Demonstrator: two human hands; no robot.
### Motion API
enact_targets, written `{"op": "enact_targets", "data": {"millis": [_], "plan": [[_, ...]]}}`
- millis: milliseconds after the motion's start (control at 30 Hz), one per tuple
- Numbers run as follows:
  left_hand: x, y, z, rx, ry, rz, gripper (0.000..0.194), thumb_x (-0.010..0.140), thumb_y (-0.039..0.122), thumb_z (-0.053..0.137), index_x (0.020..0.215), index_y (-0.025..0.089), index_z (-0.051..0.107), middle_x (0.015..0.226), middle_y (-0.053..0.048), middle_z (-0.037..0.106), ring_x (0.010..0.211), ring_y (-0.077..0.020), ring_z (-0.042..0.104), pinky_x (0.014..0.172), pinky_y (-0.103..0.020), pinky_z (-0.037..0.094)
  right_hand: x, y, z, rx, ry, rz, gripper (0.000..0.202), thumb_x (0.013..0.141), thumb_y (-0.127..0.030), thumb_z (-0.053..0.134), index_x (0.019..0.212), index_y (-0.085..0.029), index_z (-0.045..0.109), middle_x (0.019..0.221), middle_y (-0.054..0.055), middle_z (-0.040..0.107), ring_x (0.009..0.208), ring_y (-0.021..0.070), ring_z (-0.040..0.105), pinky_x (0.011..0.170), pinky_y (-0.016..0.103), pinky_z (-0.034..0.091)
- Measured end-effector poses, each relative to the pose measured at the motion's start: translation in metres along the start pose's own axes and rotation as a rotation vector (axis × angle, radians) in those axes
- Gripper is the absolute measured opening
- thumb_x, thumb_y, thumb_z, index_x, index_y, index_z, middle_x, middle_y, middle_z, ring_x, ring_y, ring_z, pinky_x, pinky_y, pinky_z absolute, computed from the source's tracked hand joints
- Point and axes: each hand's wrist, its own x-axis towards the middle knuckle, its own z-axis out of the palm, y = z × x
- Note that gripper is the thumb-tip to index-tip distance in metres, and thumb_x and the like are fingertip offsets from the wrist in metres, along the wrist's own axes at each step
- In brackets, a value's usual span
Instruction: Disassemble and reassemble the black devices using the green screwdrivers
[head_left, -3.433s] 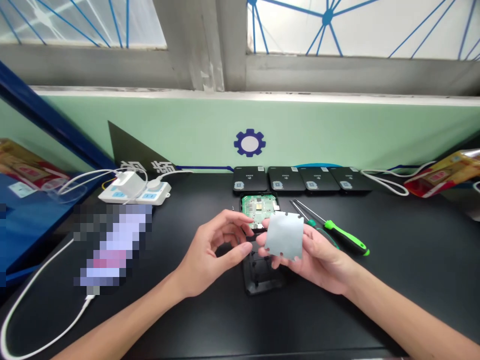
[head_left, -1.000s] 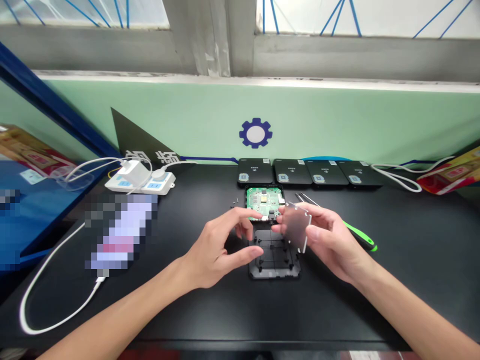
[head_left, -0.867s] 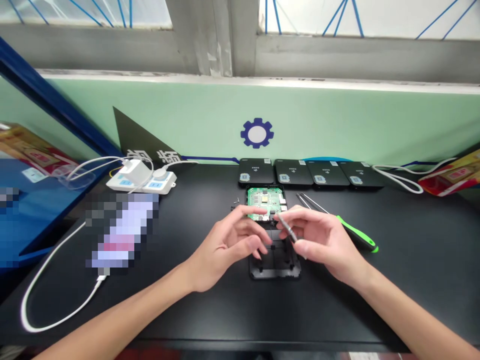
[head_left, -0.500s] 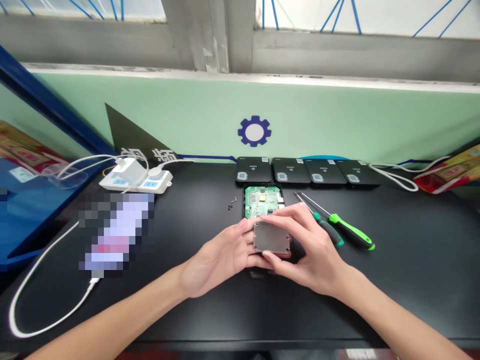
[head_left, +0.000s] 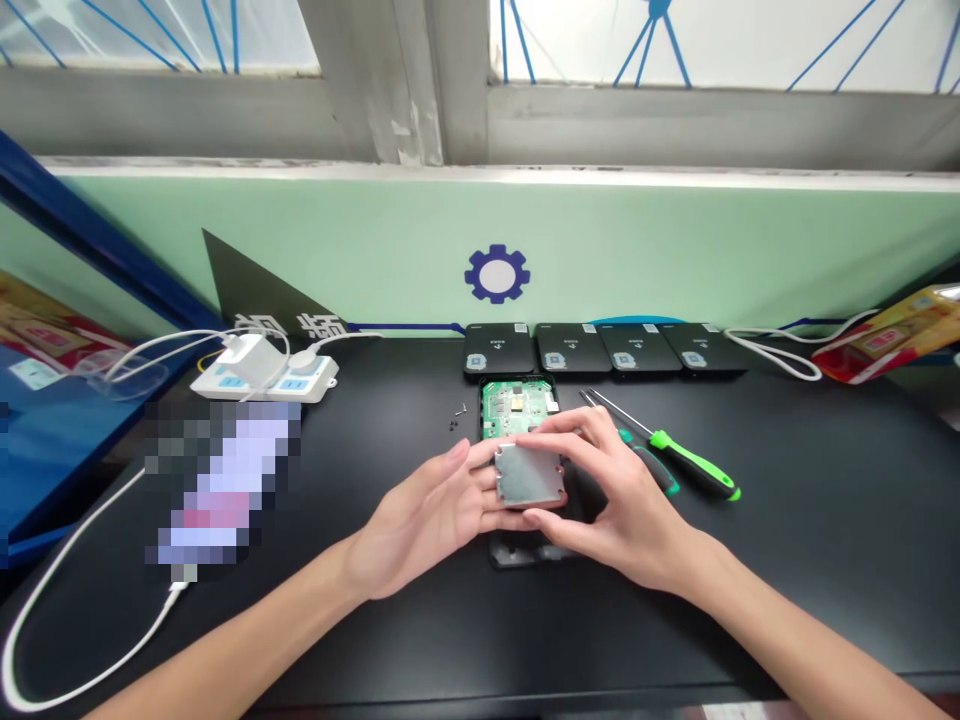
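Note:
A flat grey metal plate (head_left: 529,475) with small notches along its edges is held over the table. My left hand (head_left: 431,510) is palm up, its long fingers stretched out beneath the plate to bear it and its thumb raised clear. My right hand (head_left: 619,490) grips the plate between thumb and fingers at its near and far edges. Just behind the hands, a green circuit board (head_left: 517,405) sits in an open black case, partly covered by my fingers. Another black casing part (head_left: 525,553) lies below my hands, mostly hidden.
Several loose screws (head_left: 457,415) lie left of the board. Two screwdrivers, a bright green one (head_left: 694,463) and a darker one (head_left: 658,468), rest to the right. Several black boxes (head_left: 499,350) line the back. A power strip (head_left: 262,375) and a pixelated phone-like object (head_left: 225,480) with a white cable are left.
My left thumb has lifted away from its fingers. The plate has tilted slightly and catches more light. The whole view has shifted a little, uncovering more of the black casing part beneath.

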Motion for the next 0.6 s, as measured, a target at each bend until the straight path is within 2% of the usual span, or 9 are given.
{"op": "enact_targets", "data": {"millis": [133,200,267,333,433,500,600], "plan": [[-0.002,-0.002,-0.003,0.116,-0.039,0.023,0.070,0.111,0.067,0.060,0.163,0.020,0.060,0.148,-0.018,0.074,0.143,-0.0389,0.068,0.125,-0.056,0.049,-0.002,0.000,0.001,0.013,0.004,-0.004,0.059,0.095,-0.022,0.085,0.151,-0.032,0.067,0.128,0.008,0.062,0.121,0.0257,0.062,0.100,0.041,0.058],[-0.004,-0.001,-0.004,0.238,0.001,0.034,0.068,0.112,0.067,0.059,0.165,0.024,0.059,0.144,-0.015,0.076,0.136,-0.0362,0.072,0.121,-0.053,0.053,-0.003,0.000,0.002,0.026,0.025,0.003,0.058,0.093,-0.022,0.086,0.148,-0.030,0.068,0.127,0.008,0.062,0.119,0.0250,0.063,0.098,0.040,0.059],[-0.006,0.002,-0.004,0.460,0.113,0.077,0.059,0.115,0.063,0.055,0.164,0.029,0.060,0.143,-0.012,0.077,0.131,-0.0322,0.075,0.115,-0.047,0.057,-0.004,0.000,0.003,0.035,0.056,0.018,0.056,0.091,-0.022,0.087,0.143,-0.028,0.070,0.125,0.008,0.062,0.114,0.0240,0.064,0.094,0.038,0.059],[-0.008,0.006,-0.003,0.785,0.252,0.185,0.045,0.117,0.053,0.058,0.155,0.031,0.068,0.137,-0.008,0.079,0.121,-0.0270,0.076,0.106,-0.040,0.060,-0.003,0.000,0.003,0.043,0.090,0.040,0.053,0.089,-0.022,0.088,0.139,-0.026,0.071,0.121,0.007,0.063,0.110,0.0230,0.064,0.089,0.036,0.058],[-0.009,0.010,-0.004,1.199,0.349,0.348,0.031,0.110,0.037,0.071,0.139,0.032,0.078,0.116,-0.003,0.079,0.092,-0.0184,0.071,0.085,-0.030,0.058,-0.001,-0.001,0.000,0.065,0.133,0.099,0.049,0.087,-0.021,0.089,0.134,-0.027,0.073,0.117,0.005,0.064,0.107,0.0225,0.064,0.089,0.036,0.055],[-0.008,0.009,-0.006,1.328,0.367,0.391,0.039,0.102,0.033,0.079,0.141,0.033,0.076,0.106,0.000,0.074,0.081,-0.0158,0.063,0.075,-0.028,0.054,0.001,-0.003,-0.003,0.098,0.146,0.150,0.047,0.086,-0.020,0.090,0.130,-0.028,0.075,0.115,0.004,0.065,0.105,0.0222,0.063,0.090,0.037,0.054],[-0.008,0.005,-0.009,1.431,0.373,0.379,0.049,0.092,0.034,0.087,0.140,0.031,0.075,0.103,0.000,0.069,0.081,-0.0162,0.062,0.072,-0.028,0.053,0.002,-0.004,-0.007,0.173,0.147,0.229,0.048,0.082,-0.017,0.090,0.126,-0.031,0.077,0.113,0.002,0.065,0.101,0.0210,0.062,0.090,0.037,0.053]]}}
